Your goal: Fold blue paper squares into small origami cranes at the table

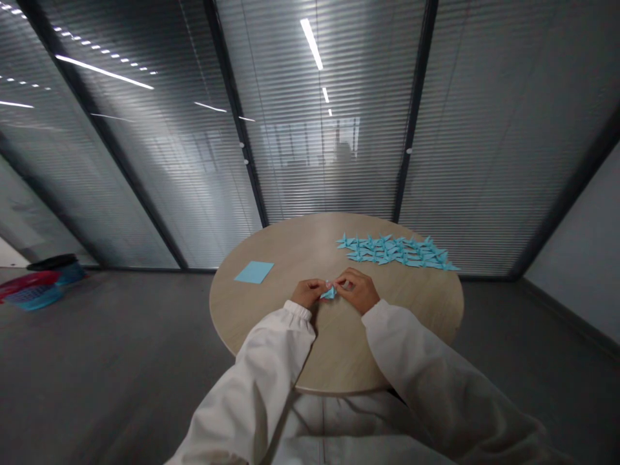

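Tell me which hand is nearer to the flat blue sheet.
Left. The left hand lies right of the flat blue sheet; the right hand is farther right, beyond the folded paper both hold.

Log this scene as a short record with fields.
hands: left hand and right hand both pinch one small blue folded paper
surface: round wooden table
left of hands: flat blue sheet
right, farther back: cluster of folded blue pieces
floor, far left: plastic baskets
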Demonstrator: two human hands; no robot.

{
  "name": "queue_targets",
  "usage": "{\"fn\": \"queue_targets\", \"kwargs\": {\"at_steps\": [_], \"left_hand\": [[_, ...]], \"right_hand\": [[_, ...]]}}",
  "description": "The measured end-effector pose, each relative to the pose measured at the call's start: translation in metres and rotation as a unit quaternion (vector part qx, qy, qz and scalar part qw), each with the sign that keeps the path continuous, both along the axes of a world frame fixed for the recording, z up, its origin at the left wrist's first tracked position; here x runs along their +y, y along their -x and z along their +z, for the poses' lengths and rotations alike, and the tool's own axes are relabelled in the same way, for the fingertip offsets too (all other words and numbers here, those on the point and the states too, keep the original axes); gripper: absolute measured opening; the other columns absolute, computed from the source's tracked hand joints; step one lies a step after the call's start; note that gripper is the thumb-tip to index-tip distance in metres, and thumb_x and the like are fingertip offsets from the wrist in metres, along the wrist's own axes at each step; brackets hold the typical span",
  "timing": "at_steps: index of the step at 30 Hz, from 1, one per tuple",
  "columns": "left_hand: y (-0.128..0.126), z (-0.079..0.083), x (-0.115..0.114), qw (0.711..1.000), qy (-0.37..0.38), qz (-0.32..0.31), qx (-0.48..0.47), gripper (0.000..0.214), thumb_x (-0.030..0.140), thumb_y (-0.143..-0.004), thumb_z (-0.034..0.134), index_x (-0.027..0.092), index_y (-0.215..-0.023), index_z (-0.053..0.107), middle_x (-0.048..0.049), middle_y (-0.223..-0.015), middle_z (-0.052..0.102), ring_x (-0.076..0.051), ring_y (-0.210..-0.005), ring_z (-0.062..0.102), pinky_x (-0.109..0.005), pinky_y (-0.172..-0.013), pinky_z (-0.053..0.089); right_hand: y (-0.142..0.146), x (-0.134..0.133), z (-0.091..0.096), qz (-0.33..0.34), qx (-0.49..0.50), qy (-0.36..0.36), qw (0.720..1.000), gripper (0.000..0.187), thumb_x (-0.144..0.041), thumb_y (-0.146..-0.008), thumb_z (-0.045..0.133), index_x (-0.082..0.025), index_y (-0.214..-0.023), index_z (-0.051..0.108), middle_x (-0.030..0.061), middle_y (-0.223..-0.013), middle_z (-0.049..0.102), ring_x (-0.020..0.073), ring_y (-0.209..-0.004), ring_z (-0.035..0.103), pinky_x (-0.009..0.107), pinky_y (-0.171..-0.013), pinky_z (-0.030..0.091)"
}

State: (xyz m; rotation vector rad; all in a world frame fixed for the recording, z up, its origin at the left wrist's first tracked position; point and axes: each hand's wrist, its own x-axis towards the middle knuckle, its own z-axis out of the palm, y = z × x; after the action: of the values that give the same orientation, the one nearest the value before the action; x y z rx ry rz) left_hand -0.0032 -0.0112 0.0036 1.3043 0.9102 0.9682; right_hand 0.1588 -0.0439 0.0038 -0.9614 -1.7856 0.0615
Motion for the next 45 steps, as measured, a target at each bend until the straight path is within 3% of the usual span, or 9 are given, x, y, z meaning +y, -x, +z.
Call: {"fn": "queue_targets", "kwargs": {"at_steps": [6,14,19,30,35,45], "left_hand": [[0.000,0.001,0.000,1.000,-0.011,0.005,-0.011,0.046,0.048,-0.038,0.080,0.009,-0.059,0.066,-0.0021,-0.054,0.059,-0.009,-0.048,0.050,-0.021,-0.049,0.042],[0.001,0.001,0.001,0.999,-0.048,0.023,-0.007,0.048,0.051,-0.045,0.076,0.009,-0.064,0.064,-0.0004,-0.052,0.057,-0.008,-0.044,0.049,-0.019,-0.045,0.039],[0.000,0.002,0.000,0.997,-0.064,0.033,-0.011,0.048,0.052,-0.046,0.075,0.010,-0.063,0.061,0.0003,-0.052,0.055,-0.008,-0.044,0.048,-0.020,-0.044,0.038],[-0.002,0.007,-0.009,0.984,-0.171,0.009,0.044,0.036,0.046,-0.060,0.069,0.012,-0.067,0.058,-0.0002,-0.059,0.053,-0.009,-0.054,0.049,-0.021,-0.051,0.041],[-0.003,0.004,-0.008,0.991,-0.132,0.007,0.035,0.040,0.049,-0.059,0.068,0.012,-0.068,0.056,0.0007,-0.058,0.053,-0.009,-0.050,0.050,-0.021,-0.048,0.043],[-0.003,0.005,-0.002,0.998,-0.068,0.010,0.013,0.043,0.049,-0.049,0.074,0.011,-0.059,0.056,0.0024,-0.051,0.052,-0.008,-0.046,0.048,-0.020,-0.045,0.042]], "right_hand": [[0.000,-0.001,0.001,0.038,0.016,-0.001,0.999,0.009,-0.020,-0.076,0.058,-0.019,-0.072,0.067,0.0037,-0.072,0.065,0.0132,-0.067,0.058,0.022,-0.055,0.045],[0.001,0.001,-0.001,0.045,0.016,0.046,0.998,0.016,-0.021,-0.080,0.053,-0.020,-0.080,0.069,0.0047,-0.082,0.069,0.0150,-0.076,0.062,0.024,-0.062,0.047],[0.002,0.001,0.000,0.018,0.049,0.117,0.992,0.020,-0.025,-0.084,0.045,-0.018,-0.078,0.063,0.0031,-0.078,0.064,0.0128,-0.071,0.058,0.021,-0.059,0.044],[0.004,0.002,-0.004,0.066,-0.023,0.100,0.993,0.016,-0.023,-0.086,0.042,-0.019,-0.073,0.050,-0.0013,-0.070,0.050,0.0125,-0.067,0.048,0.023,-0.064,0.038],[0.003,0.002,-0.003,0.072,-0.039,0.084,0.993,0.016,-0.023,-0.088,0.040,-0.019,-0.077,0.051,0.0010,-0.076,0.052,0.0140,-0.072,0.049,0.025,-0.069,0.039],[-0.001,-0.001,-0.002,-0.004,-0.060,0.002,0.998,0.018,-0.021,-0.089,0.040,-0.021,-0.090,0.058,0.0051,-0.087,0.053,0.0164,-0.084,0.052,0.029,-0.078,0.042]]}}
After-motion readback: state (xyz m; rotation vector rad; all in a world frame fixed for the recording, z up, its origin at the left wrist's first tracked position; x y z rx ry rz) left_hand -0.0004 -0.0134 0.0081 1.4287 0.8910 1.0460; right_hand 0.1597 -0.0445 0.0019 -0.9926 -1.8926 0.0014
